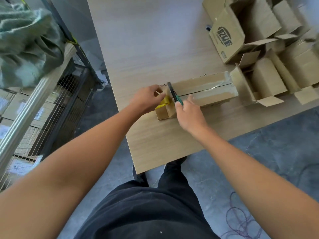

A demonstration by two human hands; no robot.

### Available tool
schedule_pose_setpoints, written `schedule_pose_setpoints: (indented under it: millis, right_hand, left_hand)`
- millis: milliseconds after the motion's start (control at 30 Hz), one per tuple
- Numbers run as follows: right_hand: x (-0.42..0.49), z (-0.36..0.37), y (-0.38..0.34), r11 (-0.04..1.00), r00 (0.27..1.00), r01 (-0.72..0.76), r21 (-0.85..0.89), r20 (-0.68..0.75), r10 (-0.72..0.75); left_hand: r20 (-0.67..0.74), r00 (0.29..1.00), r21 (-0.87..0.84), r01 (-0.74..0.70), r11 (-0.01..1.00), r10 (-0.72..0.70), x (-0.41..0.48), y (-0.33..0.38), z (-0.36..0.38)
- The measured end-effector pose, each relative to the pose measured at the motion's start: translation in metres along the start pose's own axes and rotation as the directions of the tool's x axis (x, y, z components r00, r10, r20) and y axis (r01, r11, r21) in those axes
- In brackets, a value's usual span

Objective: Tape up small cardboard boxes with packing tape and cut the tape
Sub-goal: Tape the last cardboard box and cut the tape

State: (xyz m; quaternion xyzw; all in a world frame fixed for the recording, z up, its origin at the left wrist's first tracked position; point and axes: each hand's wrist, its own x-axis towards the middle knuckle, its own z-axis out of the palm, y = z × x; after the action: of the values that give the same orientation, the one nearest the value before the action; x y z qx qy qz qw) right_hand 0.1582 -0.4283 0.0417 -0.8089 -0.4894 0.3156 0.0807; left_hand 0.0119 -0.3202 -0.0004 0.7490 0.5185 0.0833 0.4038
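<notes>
Right hand [188, 112] clenches the green utility knife [174, 94]; left hand [148, 99] pinches the small box [164, 113] (yellow top). We find the taped box [205, 90] running toward 3 o'clock from the blade.

We're looking at a warehouse packing area here: open cardboard boxes [267, 78] are sitting heaped at the right of a long wooden table [155, 49], a wire cage [51, 104] is standing alongside with labelled cartons [10, 116] showing through the mesh, and bare grey concrete floor [276, 152] is stretching underneath
</notes>
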Motion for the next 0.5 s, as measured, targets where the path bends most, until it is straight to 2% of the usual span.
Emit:
schedule_pose_setpoints:
  millis: [67,167,267,367,500]
  right_hand:
    - [-0.002,0.005,0.001,0.999,0.998,0.012,-0.036,0.064,-0.010]
    - [-0.003,0.006,0.000,0.995,0.994,0.023,-0.096,0.110,-0.013]
    - [-0.002,0.001,-0.007,0.989,0.988,0.027,-0.144,0.153,-0.004]
    - [-0.003,-0.002,-0.012,0.974,0.974,0.035,-0.224,0.228,0.017]
    - [-0.003,0.004,-0.019,0.928,0.969,0.055,-0.369,0.244,0.040]
  left_hand:
    - [0.004,0.999,-0.076,-0.043,0.996,0.044,-0.014,-0.011,-0.005]
    - [0.021,0.998,0.121,-0.058,0.991,0.056,-0.022,-0.017,-0.007]
    - [0.064,0.996,0.220,0.053,0.974,-0.069,-0.016,-0.014,-0.011]
    - [0.148,0.985,0.174,0.065,0.983,-0.091,-0.010,-0.014,-0.012]
    - [0.127,0.986,0.039,0.101,0.994,-0.105,-0.012,-0.014,-0.011]
